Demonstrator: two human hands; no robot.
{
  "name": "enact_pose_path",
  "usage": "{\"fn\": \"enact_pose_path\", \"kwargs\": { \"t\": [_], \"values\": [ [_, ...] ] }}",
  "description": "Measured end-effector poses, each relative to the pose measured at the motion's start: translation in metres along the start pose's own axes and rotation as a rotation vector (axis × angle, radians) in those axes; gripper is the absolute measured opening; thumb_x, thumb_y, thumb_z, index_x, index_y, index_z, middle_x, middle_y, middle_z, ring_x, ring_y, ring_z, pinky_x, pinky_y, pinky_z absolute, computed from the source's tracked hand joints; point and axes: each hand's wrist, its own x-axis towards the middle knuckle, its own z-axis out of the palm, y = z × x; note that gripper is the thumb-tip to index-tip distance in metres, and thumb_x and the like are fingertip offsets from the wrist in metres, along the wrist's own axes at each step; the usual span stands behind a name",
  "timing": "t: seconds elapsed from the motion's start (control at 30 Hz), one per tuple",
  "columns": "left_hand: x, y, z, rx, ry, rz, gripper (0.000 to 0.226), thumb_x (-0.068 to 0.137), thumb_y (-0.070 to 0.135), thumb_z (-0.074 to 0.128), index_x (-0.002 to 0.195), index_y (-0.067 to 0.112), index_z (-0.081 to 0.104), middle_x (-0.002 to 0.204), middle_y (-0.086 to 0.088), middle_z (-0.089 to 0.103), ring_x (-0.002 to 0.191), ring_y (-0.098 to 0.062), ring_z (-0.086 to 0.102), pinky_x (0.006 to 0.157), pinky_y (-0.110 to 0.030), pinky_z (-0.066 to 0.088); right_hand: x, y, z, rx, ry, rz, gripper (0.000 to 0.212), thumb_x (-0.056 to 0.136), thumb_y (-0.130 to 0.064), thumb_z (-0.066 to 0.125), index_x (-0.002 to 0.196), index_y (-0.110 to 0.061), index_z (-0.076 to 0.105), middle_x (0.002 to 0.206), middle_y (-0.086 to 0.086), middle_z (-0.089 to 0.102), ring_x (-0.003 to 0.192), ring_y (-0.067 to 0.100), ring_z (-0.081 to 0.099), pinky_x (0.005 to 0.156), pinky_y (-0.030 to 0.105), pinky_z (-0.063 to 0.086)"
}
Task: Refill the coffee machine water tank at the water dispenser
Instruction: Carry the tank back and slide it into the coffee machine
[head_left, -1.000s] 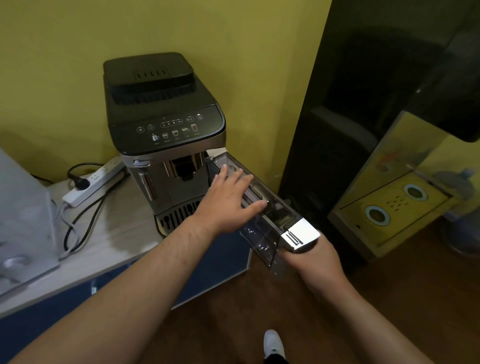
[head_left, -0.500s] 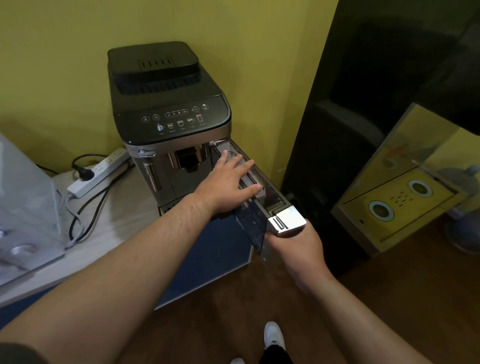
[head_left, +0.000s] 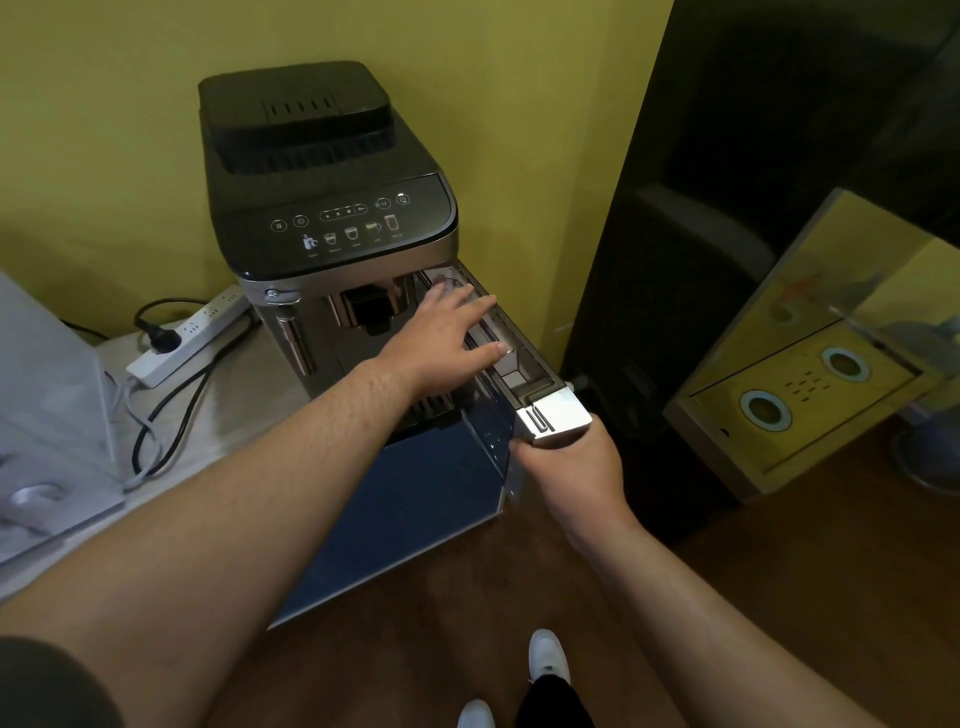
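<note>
White power strip (head_left: 189, 338), yellow wall (head_left: 104, 130)

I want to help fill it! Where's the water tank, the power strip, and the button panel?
water tank (head_left: 556, 415): head view, on its silver front handle.
power strip (head_left: 192, 332): head view, middle of its white body.
button panel (head_left: 343, 223): head view, among the drink icons.

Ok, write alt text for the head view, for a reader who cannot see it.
A person's right hand grips the silver front of a clear water tank partly slid out of a black coffee machine, while the left hand lies flat on the tank's top. A white power strip sits to the left on the counter.
</note>
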Motion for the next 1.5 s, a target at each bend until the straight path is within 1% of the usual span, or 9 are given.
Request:
{"fn": "enact_pose_path", "kwargs": {
  "t": [0.43,0.67,0.83,0.9,0.97,1.03,1.13,1.33,1.5],
  "values": [
    [0.01,-0.007,-0.005,-0.012,-0.019,-0.067,0.064,0.1,0.047,0.043,0.158,0.037,0.016,0.168,0.003,0.001,0.152,-0.033,0.004,0.12,-0.051,0.011,0.017,-0.011,0.015,0.012,-0.004,0.014,0.058,0.069,-0.02,0.086,0.118,-0.022,0.054,0.099,-0.012,0.062,0.083,0.0,0.058,0.063,0.013,0.046],
    [0.012,-0.006,0.002,-0.057,0.051,-0.061,0.064,0.097,0.032,0.045,0.157,0.031,0.022,0.167,-0.003,0.009,0.151,-0.032,0.01,0.12,-0.048,0.013,0.013,-0.01,0.018,0.025,-0.009,0.017,0.057,0.071,-0.019,0.085,0.116,-0.025,0.051,0.096,-0.016,0.059,0.081,-0.004,0.055,0.052,0.007,0.043],
    [0.011,-0.001,0.004,-0.185,0.08,-0.098,0.068,0.092,0.02,0.045,0.157,0.028,0.026,0.167,-0.004,0.01,0.151,-0.03,0.009,0.121,-0.048,0.014,0.009,-0.01,0.02,0.029,-0.02,0.009,0.056,0.073,-0.018,0.085,0.114,-0.028,0.048,0.093,-0.019,0.056,0.079,-0.006,0.054,0.051,0.003,0.044],
    [0.008,0.006,0.01,-0.321,0.164,-0.141,0.072,0.089,0.019,0.046,0.157,0.022,0.025,0.163,-0.005,0.018,0.149,-0.027,0.019,0.12,-0.049,0.023,0.008,-0.008,0.017,0.028,-0.018,0.012,0.056,0.073,-0.018,0.085,0.112,-0.031,0.047,0.093,-0.02,0.056,0.079,-0.005,0.055,0.053,0.005,0.045],
    [0.004,0.014,0.018,-0.461,0.272,-0.209,0.073,0.087,0.02,0.046,0.156,0.016,0.024,0.156,-0.005,0.027,0.142,-0.025,0.032,0.117,-0.045,0.032,0.009,-0.008,0.015,0.019,-0.013,0.014,0.056,0.072,-0.018,0.085,0.111,-0.031,0.048,0.093,-0.019,0.057,0.081,-0.004,0.057,0.055,0.008,0.046],
    [0.001,0.021,0.025,-0.511,0.336,-0.281,0.065,0.093,0.02,0.044,0.155,0.013,0.028,0.161,-0.009,0.021,0.147,-0.025,0.026,0.12,-0.033,0.021,0.011,-0.01,0.014,0.01,0.006,0.014,0.056,0.069,-0.017,0.086,0.11,-0.029,0.05,0.092,-0.017,0.06,0.083,-0.003,0.059,0.056,0.008,0.045],
    [0.0,0.021,0.027,-0.49,0.39,-0.324,0.054,0.1,0.021,0.043,0.153,0.01,0.036,0.165,-0.012,0.014,0.151,-0.022,0.016,0.11,-0.019,0.012,0.015,-0.013,0.019,0.022,0.009,0.017,0.056,0.067,-0.017,0.087,0.11,-0.027,0.052,0.091,-0.016,0.06,0.08,-0.004,0.058,0.054,0.007,0.044],
    [0.009,0.003,0.024,-0.47,0.265,-0.274,0.058,0.099,0.026,0.043,0.154,0.012,0.032,0.163,-0.014,0.017,0.15,-0.027,0.021,0.121,-0.04,0.022,0.024,-0.018,0.036,0.056,0.012,0.024,0.054,0.067,-0.016,0.086,0.108,-0.026,0.052,0.092,-0.014,0.062,0.079,-0.002,0.059,0.053,0.007,0.045],
    [0.011,-0.003,0.023,-0.416,0.304,-0.253,0.054,0.103,0.031,0.037,0.153,0.01,0.035,0.159,-0.015,0.029,0.148,-0.026,0.027,0.121,-0.038,0.023,0.036,-0.024,0.047,0.056,0.018,0.025,0.051,0.066,-0.016,0.086,0.106,-0.023,0.055,0.094,-0.012,0.064,0.077,-0.005,0.058,0.051,0.003,0.043]
  ]
}}
